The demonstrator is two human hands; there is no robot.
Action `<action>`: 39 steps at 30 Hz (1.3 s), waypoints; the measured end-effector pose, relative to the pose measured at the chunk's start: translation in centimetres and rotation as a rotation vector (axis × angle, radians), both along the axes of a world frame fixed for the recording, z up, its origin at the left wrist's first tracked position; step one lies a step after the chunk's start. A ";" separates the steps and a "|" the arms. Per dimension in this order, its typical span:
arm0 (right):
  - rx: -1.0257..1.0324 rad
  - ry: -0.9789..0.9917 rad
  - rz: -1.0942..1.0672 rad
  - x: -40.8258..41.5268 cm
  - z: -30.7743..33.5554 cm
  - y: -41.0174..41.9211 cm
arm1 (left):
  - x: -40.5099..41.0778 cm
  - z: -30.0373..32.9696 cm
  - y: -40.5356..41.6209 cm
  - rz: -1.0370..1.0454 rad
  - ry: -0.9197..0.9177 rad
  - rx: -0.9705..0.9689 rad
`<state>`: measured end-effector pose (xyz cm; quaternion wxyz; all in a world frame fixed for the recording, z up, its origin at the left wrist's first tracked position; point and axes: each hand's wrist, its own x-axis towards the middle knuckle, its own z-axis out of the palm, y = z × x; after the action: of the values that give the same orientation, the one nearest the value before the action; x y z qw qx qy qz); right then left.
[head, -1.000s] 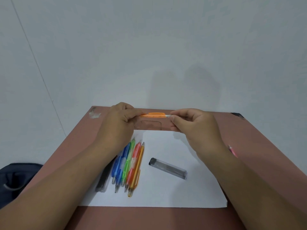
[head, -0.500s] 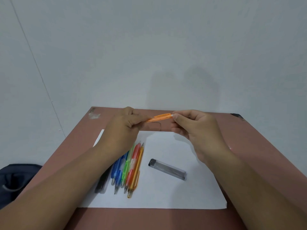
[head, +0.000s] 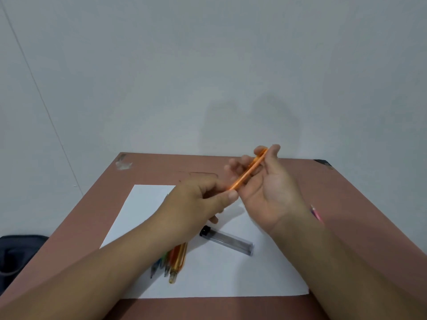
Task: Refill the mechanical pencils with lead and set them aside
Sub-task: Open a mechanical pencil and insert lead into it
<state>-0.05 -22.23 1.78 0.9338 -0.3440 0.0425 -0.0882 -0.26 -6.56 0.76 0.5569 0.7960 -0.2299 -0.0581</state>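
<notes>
Near edge, on the paper sheet (head: 254, 278): spare pencils (head: 174, 259) lie bunched together, largely hidden under the left forearm; only their tips and an orange barrel show.
Lead case (head: 227, 242): clear tube with black cap, lying flat on the sheet just right of the bunch, touched by neither hand.
Left hand (head: 198, 204): fingers curled, thumb and forefinger pinching the near, lower end of the orange pencil (head: 247, 173).
Right hand (head: 270, 190): palm up, fingers loosely spread; thumb and forefinger tip nip the far, upper end of the same pencil.
Orange pencil: held in the air above the table (head: 346, 204), slanting up and away to the right.
Far right: a pink pencil (head: 316, 212) lies on the bare table behind the right wrist, apart from the bunch.
Step in hand: judged to be opening the orange pencil; whether its cap is off cannot be told.
Next move: likely calls for freeing one hand to fetch the lead case while the other keeps the barrel's open end up.
Change: half a second ago the pencil lay nearly level between two curled hands; the right hand has since turned palm up and the far end has risen.
</notes>
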 end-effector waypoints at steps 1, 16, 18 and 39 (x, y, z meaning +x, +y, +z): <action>0.069 -0.015 -0.008 0.1 0.3 -0.5 | -0.2 0.0 0.0 -0.026 0.089 -0.042; 0.331 -0.119 0.081 -1.0 1.4 -2.9 | -0.7 0.2 -0.5 -0.302 0.373 -0.326; 0.329 -0.122 0.065 -1.0 1.5 -3.0 | -0.7 0.2 -0.5 -0.306 0.373 -0.325; 0.339 -0.138 0.025 -1.0 1.4 -3.4 | -0.6 -0.4 -0.6 -0.328 0.317 -0.266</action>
<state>-1.08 -25.63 3.22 0.9802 -0.1752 -0.0115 -0.0916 -0.89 -7.12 0.38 0.6687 0.6490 -0.2713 -0.2410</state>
